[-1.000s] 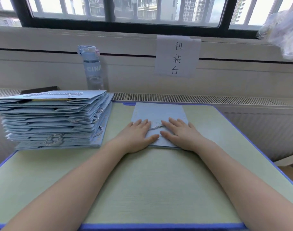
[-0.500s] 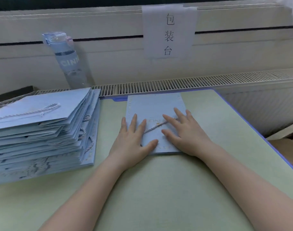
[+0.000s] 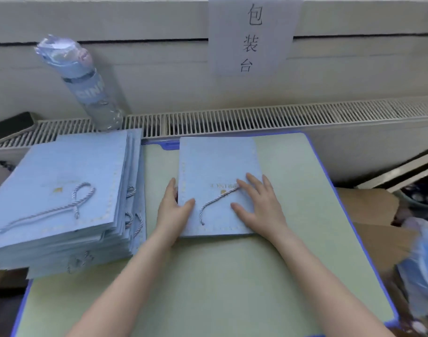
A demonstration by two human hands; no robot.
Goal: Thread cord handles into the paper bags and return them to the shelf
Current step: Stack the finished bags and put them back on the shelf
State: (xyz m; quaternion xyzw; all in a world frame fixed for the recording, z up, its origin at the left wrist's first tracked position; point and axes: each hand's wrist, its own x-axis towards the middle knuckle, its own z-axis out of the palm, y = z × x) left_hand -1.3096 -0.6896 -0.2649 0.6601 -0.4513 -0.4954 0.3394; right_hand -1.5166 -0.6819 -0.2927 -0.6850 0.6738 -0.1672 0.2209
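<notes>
the flat light-blue paper bag [image 3: 218,166] lying mid pale-green worktop [image 3: 232,276] looks light and bendy, its twisted cord handle [image 3: 214,200] loose on top, so I'd lift by an edge; left hand [image 3: 173,207] lies flat along its left edge, right hand [image 3: 259,203] spread flat over the cord, neither gripping anything

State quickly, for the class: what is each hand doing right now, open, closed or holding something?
Left hand: open, fingers straight beside the paper bag, thumb on its edge.
Right hand: open, flat on the bag, over the cord handle.
</notes>
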